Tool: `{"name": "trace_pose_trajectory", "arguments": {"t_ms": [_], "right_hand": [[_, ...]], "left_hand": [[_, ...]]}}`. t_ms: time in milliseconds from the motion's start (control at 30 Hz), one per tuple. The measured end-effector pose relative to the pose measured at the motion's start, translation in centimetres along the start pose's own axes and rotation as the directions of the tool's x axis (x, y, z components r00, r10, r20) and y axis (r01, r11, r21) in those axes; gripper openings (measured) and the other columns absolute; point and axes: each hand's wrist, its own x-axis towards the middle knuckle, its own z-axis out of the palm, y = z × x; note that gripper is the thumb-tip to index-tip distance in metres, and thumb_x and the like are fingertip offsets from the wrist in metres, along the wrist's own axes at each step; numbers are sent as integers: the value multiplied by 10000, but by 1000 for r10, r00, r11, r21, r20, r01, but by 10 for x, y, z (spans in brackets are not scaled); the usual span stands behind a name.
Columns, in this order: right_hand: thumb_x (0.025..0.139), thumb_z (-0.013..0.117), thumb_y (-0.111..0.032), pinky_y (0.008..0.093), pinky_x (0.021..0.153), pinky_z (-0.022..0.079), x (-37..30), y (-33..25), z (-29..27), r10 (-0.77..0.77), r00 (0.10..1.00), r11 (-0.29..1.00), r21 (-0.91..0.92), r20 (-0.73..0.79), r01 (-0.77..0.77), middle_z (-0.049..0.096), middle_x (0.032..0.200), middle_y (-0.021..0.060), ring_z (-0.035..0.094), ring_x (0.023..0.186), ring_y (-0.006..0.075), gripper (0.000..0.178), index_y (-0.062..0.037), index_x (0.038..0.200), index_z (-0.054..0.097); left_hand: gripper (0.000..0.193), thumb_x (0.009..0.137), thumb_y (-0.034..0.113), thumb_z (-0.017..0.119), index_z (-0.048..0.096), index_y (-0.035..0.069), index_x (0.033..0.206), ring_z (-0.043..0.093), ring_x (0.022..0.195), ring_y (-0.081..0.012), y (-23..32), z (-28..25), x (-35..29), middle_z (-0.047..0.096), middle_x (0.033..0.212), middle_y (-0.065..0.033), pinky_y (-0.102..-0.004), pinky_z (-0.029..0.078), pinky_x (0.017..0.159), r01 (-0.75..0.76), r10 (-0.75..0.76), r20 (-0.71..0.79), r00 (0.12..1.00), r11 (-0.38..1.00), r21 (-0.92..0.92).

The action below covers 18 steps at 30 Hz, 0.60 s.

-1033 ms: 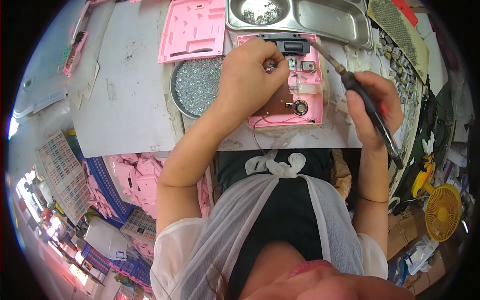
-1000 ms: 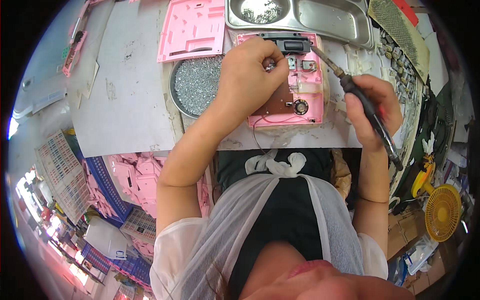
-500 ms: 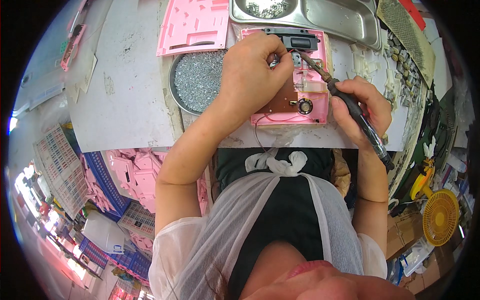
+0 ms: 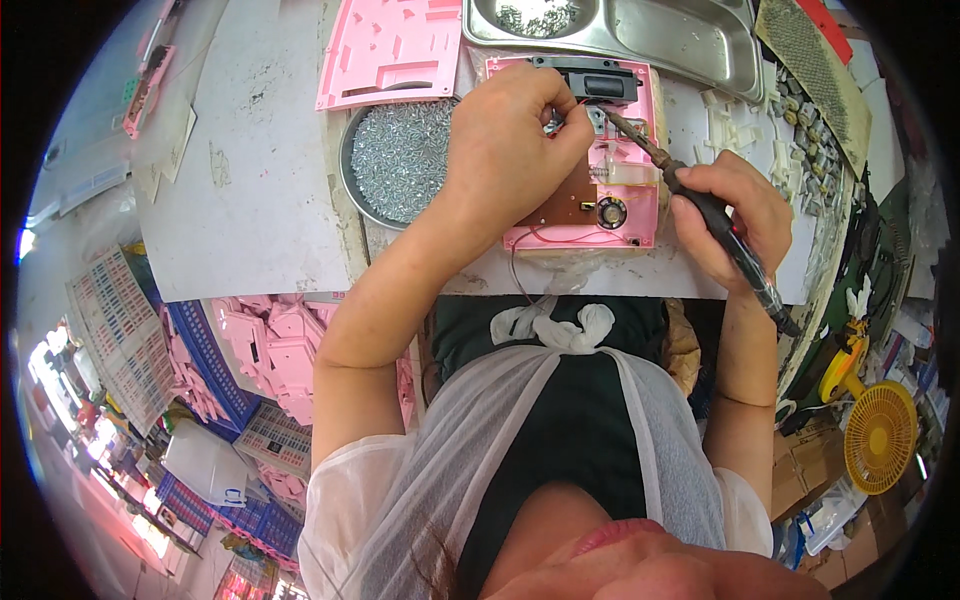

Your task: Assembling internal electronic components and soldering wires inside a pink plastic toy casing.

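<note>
A pink plastic housing (image 4: 645,205) lies open on the table, fitted with a brown circuit board (image 4: 560,205), a small round part (image 4: 611,212), a black block (image 4: 605,85) and thin wires. My left hand (image 4: 515,145) is over its left half, thumb and forefinger pinched on a thin red wire close to the black block; most of the wire is hidden by the fingers. In my right hand (image 4: 745,215) is a soldering iron (image 4: 715,210), gripped like a pen. The iron's tip points up and left, beside my left fingertips, just below the black block; whether it touches anything cannot be made out.
Left of the housing stands a round metal dish (image 4: 400,160) of small screws, below a pink panel (image 4: 390,50). A metal tray (image 4: 680,45) is behind. Small metal parts (image 4: 805,130) lie at the right, above a yellow fan (image 4: 880,437). Pink parts (image 4: 285,350) fill containers at lower left.
My right hand and the soldering iron's handle have shifted slightly right. The tip stays near my left fingertips, which keep their pinch with hardly any movement.
</note>
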Motion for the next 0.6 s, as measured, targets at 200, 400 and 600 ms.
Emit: {"name": "trace_pose_trajectory", "arguments": {"t_ms": [200, 400, 600], "right_hand": [[741, 792, -35, 291, 500, 404, 6, 4, 5, 4, 1000, 1000, 6, 1, -4, 616, 691, 64, 552, 556, 176, 283, -45, 1007, 694], [746, 787, -35, 288, 508, 414, 8, 5, 6, 6, 1000, 1000, 7, -8, -6, 632, 710, 66, 558, 563, 180, 284, -42, 1014, 694], [754, 784, -42, 287, 524, 426, 9, 3, 5, 33, 999, 999, 13, 5, -33, 645, 727, 73, 570, 576, 179, 275, -45, 1015, 699]], "left_hand": [[116, 779, 99, 744, 655, 26, 765, 507, 581, -145, 1, 0, 1, 548, 672, -49, -298, 433, 554, -1, 1, 0, 1000, 1000, 14], [121, 760, 104, 748, 647, 39, 745, 535, 578, -176, 0, 4, 0, 556, 673, -60, -320, 444, 549, -22, 24, -39, 999, 998, 54], [135, 738, 97, 745, 617, 57, 715, 569, 587, -219, -1, 8, -2, 560, 676, -63, -345, 464, 549, -70, 83, -88, 993, 987, 145]]}}
